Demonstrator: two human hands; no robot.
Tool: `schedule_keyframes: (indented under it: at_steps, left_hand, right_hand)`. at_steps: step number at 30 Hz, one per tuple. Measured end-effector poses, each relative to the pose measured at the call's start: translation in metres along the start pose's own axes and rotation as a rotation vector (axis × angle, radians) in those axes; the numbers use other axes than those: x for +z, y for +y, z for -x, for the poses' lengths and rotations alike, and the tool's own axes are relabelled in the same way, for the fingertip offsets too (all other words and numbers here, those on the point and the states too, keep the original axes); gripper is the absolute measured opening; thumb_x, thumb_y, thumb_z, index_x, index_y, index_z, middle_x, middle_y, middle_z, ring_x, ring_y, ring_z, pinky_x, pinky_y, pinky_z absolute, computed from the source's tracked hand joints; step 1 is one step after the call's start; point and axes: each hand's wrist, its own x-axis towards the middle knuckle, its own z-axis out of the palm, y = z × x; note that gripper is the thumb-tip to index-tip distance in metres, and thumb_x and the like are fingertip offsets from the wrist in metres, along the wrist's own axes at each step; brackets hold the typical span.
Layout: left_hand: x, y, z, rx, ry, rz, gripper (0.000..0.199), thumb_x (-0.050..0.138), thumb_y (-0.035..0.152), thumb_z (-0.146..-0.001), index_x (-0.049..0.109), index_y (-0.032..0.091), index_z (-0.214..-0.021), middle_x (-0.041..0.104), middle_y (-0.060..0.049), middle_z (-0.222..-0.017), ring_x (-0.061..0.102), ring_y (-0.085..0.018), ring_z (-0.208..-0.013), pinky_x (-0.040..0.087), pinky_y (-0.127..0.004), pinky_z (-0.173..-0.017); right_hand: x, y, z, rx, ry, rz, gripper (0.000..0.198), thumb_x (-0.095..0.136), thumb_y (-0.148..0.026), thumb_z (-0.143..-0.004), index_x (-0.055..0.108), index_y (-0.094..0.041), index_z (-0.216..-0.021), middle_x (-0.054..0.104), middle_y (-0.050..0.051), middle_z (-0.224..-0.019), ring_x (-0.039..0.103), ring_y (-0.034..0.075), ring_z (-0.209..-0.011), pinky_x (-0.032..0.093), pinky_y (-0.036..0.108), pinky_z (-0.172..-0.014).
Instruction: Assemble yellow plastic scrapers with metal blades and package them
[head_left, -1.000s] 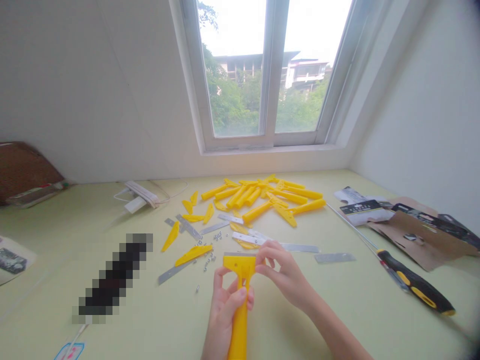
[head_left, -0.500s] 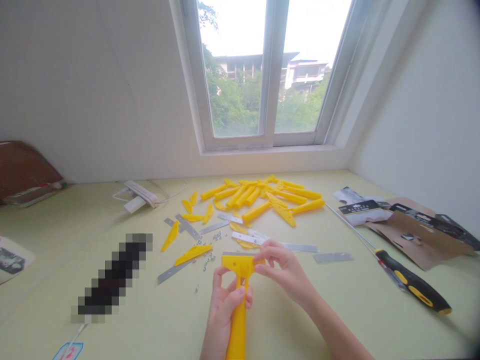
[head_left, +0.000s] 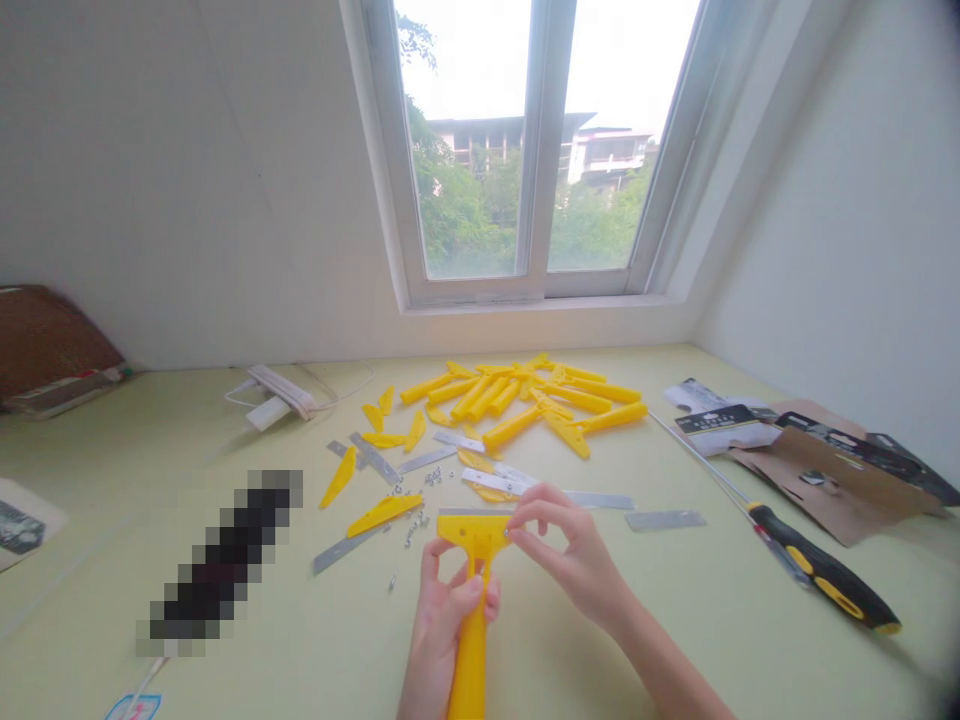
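My left hand (head_left: 444,620) is wrapped around the handle of a yellow plastic scraper (head_left: 471,635), its head turned away from me. Along the head's far edge runs a thin metal blade (head_left: 474,512). One hole shows in the left part of the head. At the head's right end, my right hand (head_left: 559,535) has thumb and index finger pinched on a small metal screw, mostly hidden by the fingertips. Just beyond lie loose small screws (head_left: 433,478), metal blades (head_left: 600,499) and yellow head plates (head_left: 385,513).
Several yellow scraper handles (head_left: 510,430) are piled below the window. To the right lie a screwdriver (head_left: 825,575) and torn cardboard packaging (head_left: 840,480). A white power strip (head_left: 281,390) and a pixelated dark object (head_left: 225,560) are on the left.
The scraper and both hands have shifted slightly left in view, as the whole scene moved a little. My right fingertips have drawn back slightly at the head's right end, where a metal glint now shows.
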Motion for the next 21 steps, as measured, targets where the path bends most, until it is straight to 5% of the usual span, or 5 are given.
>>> schedule_keyframes:
  at_steps: [15, 21]
  left_hand:
    - [0.001, 0.000, 0.000, 0.000, 0.018, 0.004, 0.053, 0.073, 0.022, -0.055, 0.038, 0.029, -0.094, 0.060, 0.004, -0.068, 0.052, -0.007, -0.050, 0.035, -0.016, -0.049]
    - [0.003, 0.004, 0.001, -0.007, 0.078, -0.010, 0.055, 0.074, 0.020, -0.052, 0.039, 0.029, -0.093, 0.059, 0.005, -0.067, 0.054, -0.007, -0.050, 0.037, -0.015, -0.049]
  right_hand:
    - [0.001, -0.002, 0.000, -0.029, 0.013, 0.021, 0.008, 0.055, -0.025, -0.080, 0.063, -0.021, -0.079, 0.059, 0.004, -0.085, 0.055, 0.018, -0.082, 0.045, 0.028, -0.066]
    - [-0.039, 0.009, 0.017, 0.083, 0.253, 0.158, 0.020, 0.045, -0.034, -0.085, 0.061, -0.021, -0.085, 0.061, 0.006, -0.090, 0.056, 0.020, -0.087, 0.046, 0.031, -0.073]
